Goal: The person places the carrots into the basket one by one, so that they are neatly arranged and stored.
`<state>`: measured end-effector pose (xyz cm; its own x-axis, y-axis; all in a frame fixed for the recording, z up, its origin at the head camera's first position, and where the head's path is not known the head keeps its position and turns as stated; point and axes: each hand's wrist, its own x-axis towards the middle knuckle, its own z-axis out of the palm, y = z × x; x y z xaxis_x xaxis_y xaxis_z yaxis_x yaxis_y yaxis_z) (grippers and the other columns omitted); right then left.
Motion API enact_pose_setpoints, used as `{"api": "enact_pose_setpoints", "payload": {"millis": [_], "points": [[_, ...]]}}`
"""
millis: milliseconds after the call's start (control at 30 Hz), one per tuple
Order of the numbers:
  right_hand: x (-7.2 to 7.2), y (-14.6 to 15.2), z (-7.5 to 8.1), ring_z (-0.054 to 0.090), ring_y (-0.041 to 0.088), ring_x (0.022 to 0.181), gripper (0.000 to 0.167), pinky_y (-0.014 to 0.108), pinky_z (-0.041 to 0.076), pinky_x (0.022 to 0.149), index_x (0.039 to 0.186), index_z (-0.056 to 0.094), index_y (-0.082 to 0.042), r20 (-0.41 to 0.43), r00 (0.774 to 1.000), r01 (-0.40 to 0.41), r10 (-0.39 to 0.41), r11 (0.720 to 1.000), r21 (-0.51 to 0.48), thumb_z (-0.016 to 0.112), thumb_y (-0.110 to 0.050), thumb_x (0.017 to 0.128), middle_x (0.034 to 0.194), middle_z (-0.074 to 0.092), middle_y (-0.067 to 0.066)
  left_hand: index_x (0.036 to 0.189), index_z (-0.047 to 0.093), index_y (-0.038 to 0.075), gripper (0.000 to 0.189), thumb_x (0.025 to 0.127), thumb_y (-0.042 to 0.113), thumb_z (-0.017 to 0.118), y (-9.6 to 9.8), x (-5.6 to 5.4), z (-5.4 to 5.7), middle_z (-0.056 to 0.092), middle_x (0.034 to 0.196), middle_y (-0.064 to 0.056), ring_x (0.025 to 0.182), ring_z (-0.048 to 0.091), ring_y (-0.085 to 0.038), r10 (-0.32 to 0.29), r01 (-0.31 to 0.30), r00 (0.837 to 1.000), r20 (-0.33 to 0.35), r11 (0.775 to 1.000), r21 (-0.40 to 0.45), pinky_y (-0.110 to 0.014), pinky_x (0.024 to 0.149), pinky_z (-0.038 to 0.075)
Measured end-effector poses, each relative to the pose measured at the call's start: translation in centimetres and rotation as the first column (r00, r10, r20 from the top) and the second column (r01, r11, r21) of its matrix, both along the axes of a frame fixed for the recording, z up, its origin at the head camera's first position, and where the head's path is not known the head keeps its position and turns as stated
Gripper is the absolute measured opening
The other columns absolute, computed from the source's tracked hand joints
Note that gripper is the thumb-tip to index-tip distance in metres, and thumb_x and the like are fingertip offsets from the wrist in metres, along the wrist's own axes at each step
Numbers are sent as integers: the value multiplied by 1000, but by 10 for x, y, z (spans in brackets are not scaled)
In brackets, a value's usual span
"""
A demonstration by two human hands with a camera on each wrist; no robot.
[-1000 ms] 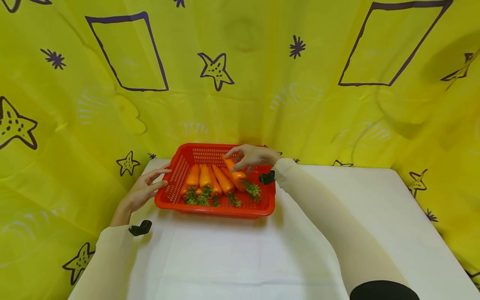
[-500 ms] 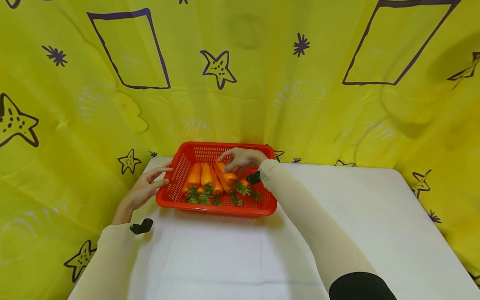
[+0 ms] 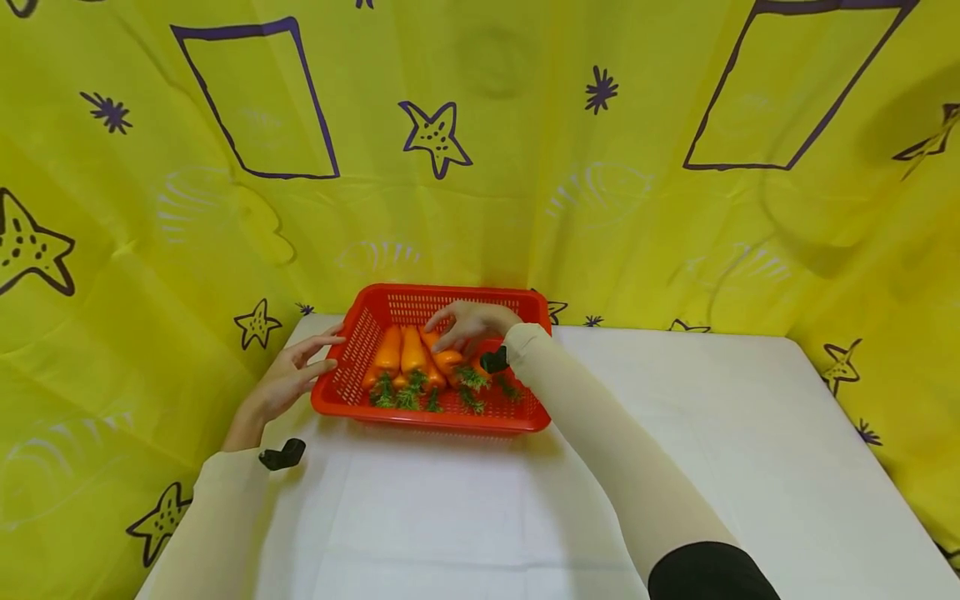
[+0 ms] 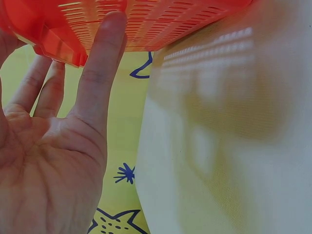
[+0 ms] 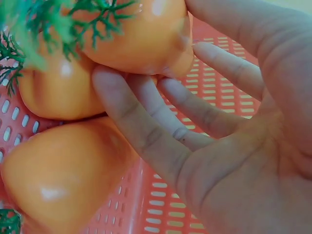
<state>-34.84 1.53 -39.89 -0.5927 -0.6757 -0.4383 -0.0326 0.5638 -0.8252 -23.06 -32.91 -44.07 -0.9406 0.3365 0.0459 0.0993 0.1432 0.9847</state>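
Observation:
A red plastic basket (image 3: 427, 422) with slotted walls holds several orange carrots (image 3: 413, 350), their green tops towards the near side. Over its right half, my right hand (image 3: 474, 322) holds one carrot (image 3: 448, 360) low on the pile. The right wrist view has this upper carrot (image 5: 146, 41) between the thumb and the fingers, its tip out of sight. At the basket's left end is my left hand (image 3: 279, 383), fingers extended. In the left wrist view the thumb (image 4: 97, 78) lies against the slotted wall (image 4: 161, 22), other fingers partly hidden behind the rim.
The basket stands on a white-covered table (image 3: 675, 400), near its back edge. A yellow curtain (image 3: 495, 217) with purple star drawings hangs behind and along both sides. A black band (image 3: 708, 571) circles the right sleeve.
My right hand has moved left and lower over the basket, bringing the carrot, once tilted over the right side, down among the others. My left hand keeps its place at the basket's left end.

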Motion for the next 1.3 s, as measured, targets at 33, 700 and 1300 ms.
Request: {"api": "enact_pose_setpoints", "payload": {"millis": [33, 700, 1300], "points": [[0, -1, -1, 68, 28, 91, 58, 42, 61, 79, 146, 56, -14, -4, 1000, 1, -1, 1000, 0, 79, -21, 93, 130, 61, 11, 145, 47, -5, 44, 105, 7, 58, 0, 0, 0, 17, 172, -7, 152, 21, -38, -1, 1, 1000, -1, 1000, 0, -29, 93, 55], [12, -4, -5, 66, 27, 93, 59, 38, 60, 80, 146, 56, -10, -75, 997, 6, -7, 1000, -11, 78, -24, 93, 133, 57, 11, 145, 46, -6, 44, 105, 8, 58, 1, 4, -1, 18, 171, -8, 151, 29, -28, -21, 20, 999, -32, 1000, -18, -28, 94, 54], [21, 0, 5, 61, 23, 93, 64, 34, 59, 78, 153, 47, -14, -153, 988, -20, 26, 999, 41, 73, -30, 97, 144, 48, 13, 146, 47, -5, 46, 105, 12, 59, 2, 4, 6, 18, 171, -8, 141, 44, -18, -8, 4, 999, -43, 997, -83, -34, 90, 57]]}}
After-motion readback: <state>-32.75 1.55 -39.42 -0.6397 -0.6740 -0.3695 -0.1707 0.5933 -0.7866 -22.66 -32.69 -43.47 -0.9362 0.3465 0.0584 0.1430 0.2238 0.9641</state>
